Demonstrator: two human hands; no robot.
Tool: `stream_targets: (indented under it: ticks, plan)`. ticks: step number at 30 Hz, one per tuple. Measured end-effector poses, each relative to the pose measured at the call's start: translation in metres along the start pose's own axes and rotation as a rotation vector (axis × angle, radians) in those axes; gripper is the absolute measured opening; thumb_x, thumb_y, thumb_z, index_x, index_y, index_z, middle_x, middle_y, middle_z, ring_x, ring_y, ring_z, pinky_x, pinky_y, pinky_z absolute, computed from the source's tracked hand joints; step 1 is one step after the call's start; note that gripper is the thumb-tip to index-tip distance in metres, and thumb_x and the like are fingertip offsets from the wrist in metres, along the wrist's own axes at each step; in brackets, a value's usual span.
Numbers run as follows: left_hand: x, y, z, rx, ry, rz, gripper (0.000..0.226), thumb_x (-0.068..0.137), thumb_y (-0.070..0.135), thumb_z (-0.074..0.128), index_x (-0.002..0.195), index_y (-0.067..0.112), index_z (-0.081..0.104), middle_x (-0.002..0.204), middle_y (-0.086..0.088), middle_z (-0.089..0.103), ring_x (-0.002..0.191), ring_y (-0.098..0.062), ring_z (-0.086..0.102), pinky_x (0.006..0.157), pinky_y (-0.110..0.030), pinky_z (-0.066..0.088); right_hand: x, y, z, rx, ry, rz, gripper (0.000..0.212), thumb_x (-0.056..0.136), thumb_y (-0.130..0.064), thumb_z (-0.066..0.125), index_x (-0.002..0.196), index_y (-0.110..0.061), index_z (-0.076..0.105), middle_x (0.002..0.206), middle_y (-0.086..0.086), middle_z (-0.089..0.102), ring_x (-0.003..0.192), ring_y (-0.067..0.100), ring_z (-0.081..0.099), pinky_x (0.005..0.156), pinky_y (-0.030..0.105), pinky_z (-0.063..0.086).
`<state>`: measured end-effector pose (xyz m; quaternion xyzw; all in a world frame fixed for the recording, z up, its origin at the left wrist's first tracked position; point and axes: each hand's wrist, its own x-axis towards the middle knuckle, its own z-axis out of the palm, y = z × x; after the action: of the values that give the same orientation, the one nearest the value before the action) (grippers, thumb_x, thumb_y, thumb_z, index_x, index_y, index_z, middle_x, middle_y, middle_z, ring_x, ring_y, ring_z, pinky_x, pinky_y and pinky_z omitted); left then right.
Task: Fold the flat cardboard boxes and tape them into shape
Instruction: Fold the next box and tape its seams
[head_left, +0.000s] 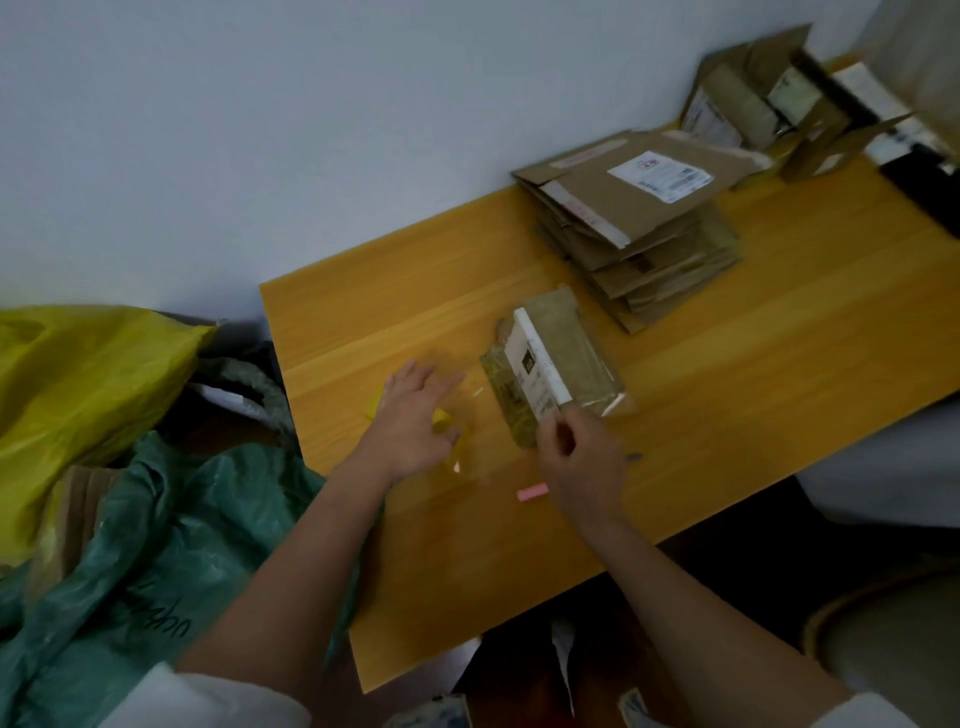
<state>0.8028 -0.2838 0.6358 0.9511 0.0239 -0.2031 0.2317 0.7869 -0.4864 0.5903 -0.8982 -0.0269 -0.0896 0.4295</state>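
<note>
Head view looks down on a wooden table (675, 441) set against a pale wall. Near its middle lies a small taped cardboard box (558, 364) with a white label strip. At its 5 o'clock corner the right hand (582, 467) has fingers curled at the box's edge, though blur hides whether it pinches anything. At the box's 9 o'clock the left hand (415, 421) is spread loosely over a clear tape roll (457, 431), fingers relaxed. A stack of flat cardboard boxes (634, 223) lies at 1 o'clock. A pink strip (532, 491) lies just beside the right wrist. Off the table's 9 o'clock edge lie a yellow bag (78, 389) and a green bag (156, 571).
</note>
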Motion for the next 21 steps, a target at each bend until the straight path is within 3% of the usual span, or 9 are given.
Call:
stream_targets:
  ticks: [3,5,6,8,11,14,17,21]
  plan:
    - [0.005,0.026,0.012,0.022,0.113,0.025,0.057,0.092,0.018,0.062,0.145,0.024,0.041,0.157,-0.008,0.026,0.149,-0.024,0.009,0.122,-0.045,-0.003,0.016,0.008,-0.028,-0.018,0.1,-0.08,0.018,0.096,-0.031,0.044,0.078,-0.025,0.045,0.064,-0.018,0.032,0.055,-0.001,0.036,0.05,0.011,0.028]
    - [0.01,0.047,0.021,-0.043,0.168,0.078,0.05,0.091,0.01,0.058,0.14,0.018,0.049,0.146,-0.009,0.04,0.14,-0.026,0.031,0.121,-0.042,0.013,0.026,0.018,-0.041,-0.065,0.097,-0.049,0.016,0.096,-0.029,0.046,0.086,-0.02,0.054,0.074,-0.014,0.04,0.065,0.002,0.037,0.059,0.012,0.03]
    - [0.012,0.057,0.026,-0.11,0.186,0.096,0.047,0.092,0.006,0.056,0.137,0.016,0.052,0.139,-0.009,0.046,0.132,-0.026,0.041,0.116,-0.034,0.023,0.032,0.026,-0.046,-0.102,0.073,-0.012,0.014,0.096,-0.025,0.048,0.096,-0.016,0.059,0.084,-0.009,0.047,0.076,0.004,0.04,0.065,0.017,0.035]
    - [0.016,0.076,0.038,-0.264,0.184,0.075,0.042,0.093,0.002,0.053,0.134,0.013,0.057,0.131,-0.011,0.053,0.121,-0.027,0.05,0.1,-0.023,0.035,0.044,0.041,-0.053,-0.124,-0.066,0.067,0.028,0.097,-0.02,0.047,0.121,-0.015,0.06,0.109,-0.002,0.054,0.1,0.01,0.046,0.083,0.027,0.043]
    - [0.021,0.093,0.055,-0.492,0.153,-0.05,0.04,0.095,0.0,0.05,0.134,0.009,0.056,0.135,-0.011,0.057,0.124,-0.026,0.053,0.102,-0.031,0.043,0.052,0.054,-0.061,0.102,-0.335,0.192,0.042,0.1,-0.012,0.042,0.14,-0.02,0.051,0.137,-0.002,0.051,0.126,0.013,0.046,0.106,0.037,0.043]
    - [0.022,0.105,0.066,-0.683,0.228,-0.172,0.035,0.096,0.001,0.052,0.129,0.006,0.06,0.128,-0.006,0.063,0.114,-0.012,0.057,0.091,-0.016,0.044,0.057,0.055,-0.069,0.222,-0.35,0.287,0.042,0.099,-0.01,0.045,0.139,-0.02,0.053,0.136,-0.003,0.054,0.123,0.012,0.051,0.103,0.037,0.047]
    - [0.023,0.118,0.069,-0.804,0.231,-0.211,0.029,0.097,0.0,0.051,0.119,0.007,0.068,0.112,0.003,0.067,0.101,-0.008,0.06,0.076,-0.005,0.045,0.061,0.06,-0.075,0.154,-0.277,0.267,0.038,0.097,-0.013,0.052,0.135,-0.016,0.056,0.121,-0.001,0.054,0.112,0.016,0.056,0.097,0.036,0.051]
    - [0.03,0.122,0.081,-0.928,0.259,-0.355,0.018,0.093,0.007,0.062,0.107,0.006,0.072,0.102,-0.007,0.072,0.095,-0.023,0.066,0.081,-0.029,0.053,0.065,0.07,-0.074,0.043,-0.365,0.223,0.038,0.098,-0.014,0.053,0.135,-0.015,0.057,0.116,0.0,0.051,0.108,0.015,0.054,0.094,0.029,0.049]
